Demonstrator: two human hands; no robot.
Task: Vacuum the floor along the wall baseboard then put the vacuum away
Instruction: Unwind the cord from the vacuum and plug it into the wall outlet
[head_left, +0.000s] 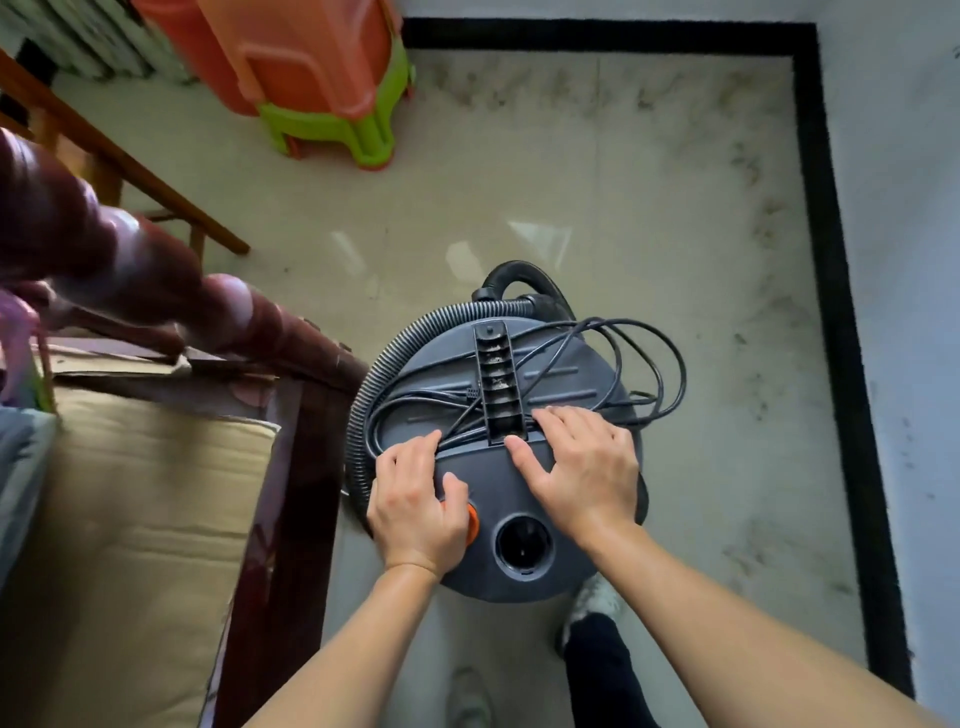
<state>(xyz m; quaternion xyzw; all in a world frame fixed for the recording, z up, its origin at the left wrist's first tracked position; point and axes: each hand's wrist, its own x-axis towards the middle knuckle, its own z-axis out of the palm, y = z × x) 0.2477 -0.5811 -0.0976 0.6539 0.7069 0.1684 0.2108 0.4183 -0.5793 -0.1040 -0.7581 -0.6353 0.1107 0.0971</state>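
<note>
My left grip (415, 499) lies open on the vacuum (566, 364), fingers spread flat over the cord (670, 374) and thumb beside the orange knob (474, 525). My right grip (582, 478) is open too, palm down on the lid, fingertips just beside the near end of the handle (496, 384). Neither one clasps anything.

The vacuum stands on the floor (519, 182) in front of my feet. The hose (363, 405) curls round its left rim, just beside the wooden bed frame (306, 426), so that side is tight. Cord loops spill over the lid's right edge. To the right bare floor runs to the black baseboard (831, 260), which turns the corner ahead. Beyond the vacuum the floor lies open up to the stacked stools (322, 104) at the far left.
</note>
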